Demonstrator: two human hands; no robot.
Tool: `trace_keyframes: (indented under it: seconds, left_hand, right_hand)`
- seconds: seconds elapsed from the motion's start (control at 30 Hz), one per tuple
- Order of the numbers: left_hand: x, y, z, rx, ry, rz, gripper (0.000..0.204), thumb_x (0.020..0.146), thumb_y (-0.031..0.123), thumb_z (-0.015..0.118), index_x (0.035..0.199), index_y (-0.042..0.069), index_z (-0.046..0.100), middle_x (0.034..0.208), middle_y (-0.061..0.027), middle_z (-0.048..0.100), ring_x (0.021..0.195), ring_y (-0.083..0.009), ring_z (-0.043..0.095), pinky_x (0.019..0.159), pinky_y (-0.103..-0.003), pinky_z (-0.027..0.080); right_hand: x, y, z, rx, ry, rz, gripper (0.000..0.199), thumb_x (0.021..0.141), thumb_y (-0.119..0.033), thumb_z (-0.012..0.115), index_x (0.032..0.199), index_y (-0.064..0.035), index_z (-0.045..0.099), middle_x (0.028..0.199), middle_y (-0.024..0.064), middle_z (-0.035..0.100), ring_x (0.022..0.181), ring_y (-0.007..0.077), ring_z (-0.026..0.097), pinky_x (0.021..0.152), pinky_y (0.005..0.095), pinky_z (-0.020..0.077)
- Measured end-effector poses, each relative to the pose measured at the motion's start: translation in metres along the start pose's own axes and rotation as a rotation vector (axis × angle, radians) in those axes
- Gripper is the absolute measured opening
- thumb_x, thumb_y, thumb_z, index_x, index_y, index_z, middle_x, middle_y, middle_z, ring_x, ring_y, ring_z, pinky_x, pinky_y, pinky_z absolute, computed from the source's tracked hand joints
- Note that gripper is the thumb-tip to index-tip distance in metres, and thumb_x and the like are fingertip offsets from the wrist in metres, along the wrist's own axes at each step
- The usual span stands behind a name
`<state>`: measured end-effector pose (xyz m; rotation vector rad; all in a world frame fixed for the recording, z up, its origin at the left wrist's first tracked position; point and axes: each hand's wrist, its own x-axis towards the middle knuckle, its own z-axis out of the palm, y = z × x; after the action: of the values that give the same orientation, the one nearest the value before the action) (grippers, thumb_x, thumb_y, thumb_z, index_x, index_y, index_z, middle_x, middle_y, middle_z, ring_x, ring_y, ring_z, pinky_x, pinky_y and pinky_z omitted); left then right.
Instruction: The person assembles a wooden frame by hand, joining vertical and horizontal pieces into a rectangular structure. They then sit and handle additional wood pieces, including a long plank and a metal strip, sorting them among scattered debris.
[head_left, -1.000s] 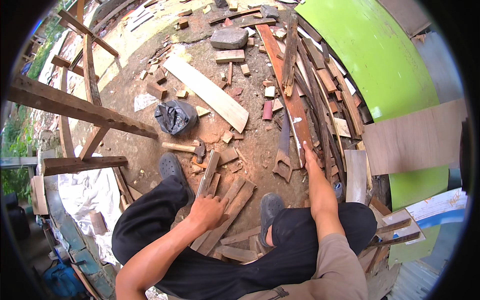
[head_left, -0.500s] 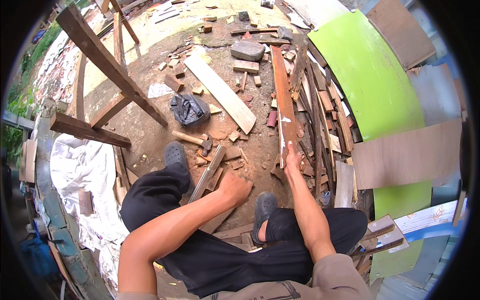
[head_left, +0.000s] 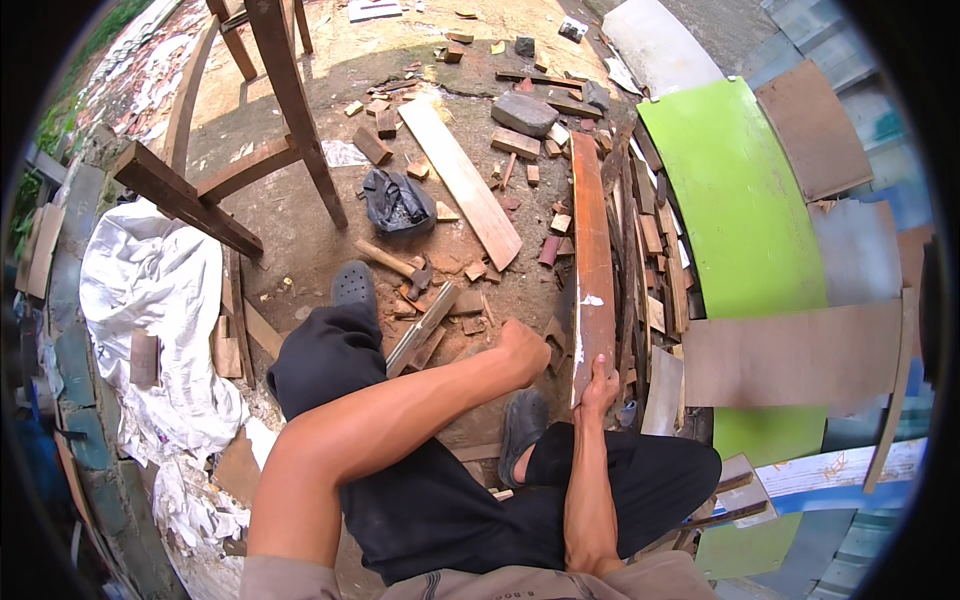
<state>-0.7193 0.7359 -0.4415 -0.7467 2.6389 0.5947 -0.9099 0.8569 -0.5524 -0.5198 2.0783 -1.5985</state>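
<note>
My right hand (head_left: 598, 385) grips the near end of a long reddish-brown plank (head_left: 591, 250) that runs away from me over the scrap pile. My left hand (head_left: 524, 348) is closed in a fist just left of that plank end; whether it holds anything is not visible. Left of the fist, a hammer (head_left: 395, 265) with a wooden handle lies on the dirt. A short grey-edged batten (head_left: 424, 325) lies by my left knee.
A pale board (head_left: 462, 182), a black plastic bag (head_left: 397, 200), a grey stone block (head_left: 523, 112) and several wood offcuts lie on the dirt. A green curved panel (head_left: 735, 220) and a brown sheet (head_left: 795, 352) lie right. A wooden trestle (head_left: 285, 90) stands left, beside white sheeting (head_left: 150, 300).
My right hand has taken hold of the plank's near end and drawn it toward me. My left hand left the small pieces near my knee and moved right beside the plank.
</note>
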Motion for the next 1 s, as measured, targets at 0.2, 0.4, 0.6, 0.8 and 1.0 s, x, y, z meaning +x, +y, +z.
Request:
trace_keyframes:
  seconds: [0.2, 0.4, 0.6, 0.8, 1.0]
  left_hand:
    - [0.01, 0.018, -0.015, -0.045, 0.003, 0.06, 0.019, 0.082, 0.02, 0.064, 0.096, 0.01, 0.073, 0.095, -0.0116, 0.073, 0.095, -0.0276, 0.07, 0.08, -0.042, 0.05]
    - [0.023, 0.019, -0.021, -0.052, 0.014, 0.047, 0.017, 0.083, 0.018, 0.063, 0.095, 0.011, 0.073, 0.097, -0.0123, 0.073, 0.098, -0.0265, 0.069, 0.081, -0.041, 0.05]
    - [0.013, 0.004, -0.021, -0.023, -0.088, 0.017, 0.018, 0.083, 0.02, 0.064, 0.095, 0.01, 0.072, 0.095, -0.0127, 0.073, 0.095, -0.027, 0.07, 0.08, -0.041, 0.05]
    - [0.0, -0.002, -0.013, -0.005, -0.027, 0.007, 0.02, 0.082, 0.023, 0.065, 0.095, 0.009, 0.071, 0.093, -0.0125, 0.072, 0.091, -0.0273, 0.07, 0.078, -0.041, 0.05]
    - [-0.001, 0.002, -0.009, 0.002, -0.06, 0.012, 0.02, 0.082, 0.024, 0.065, 0.095, 0.009, 0.07, 0.094, -0.012, 0.072, 0.092, -0.0268, 0.07, 0.078, -0.041, 0.05]
  right_hand:
    - [0.0, -0.027, -0.012, -0.168, -0.099, -0.211, 0.039, 0.094, -0.03, 0.067, 0.109, 0.0055, 0.058, 0.1, 0.0128, 0.066, 0.089, 0.0179, 0.06, 0.082, 0.0325, 0.0477]
    - [0.045, -0.021, 0.024, -0.137, -0.245, -0.265, 0.043, 0.094, -0.036, 0.065, 0.111, 0.0029, 0.06, 0.102, 0.0146, 0.068, 0.092, 0.0223, 0.063, 0.082, 0.0342, 0.0479]
    - [0.091, -0.019, 0.04, -0.56, -0.3, -0.281, 0.052, 0.09, -0.047, 0.067, 0.108, 0.0012, 0.061, 0.101, 0.0175, 0.067, 0.092, 0.0274, 0.064, 0.082, 0.0369, 0.0482]
    - [0.072, 0.007, 0.013, -0.676, -0.292, -0.204, 0.061, 0.084, -0.055, 0.069, 0.105, 0.001, 0.061, 0.097, 0.0231, 0.066, 0.092, 0.0394, 0.064, 0.08, 0.0429, 0.0482]
    - [0.02, 0.032, -0.008, -0.676, -0.273, -0.151, 0.064, 0.082, -0.057, 0.07, 0.102, 0.0029, 0.061, 0.094, 0.0253, 0.067, 0.091, 0.0407, 0.065, 0.078, 0.0454, 0.0483]
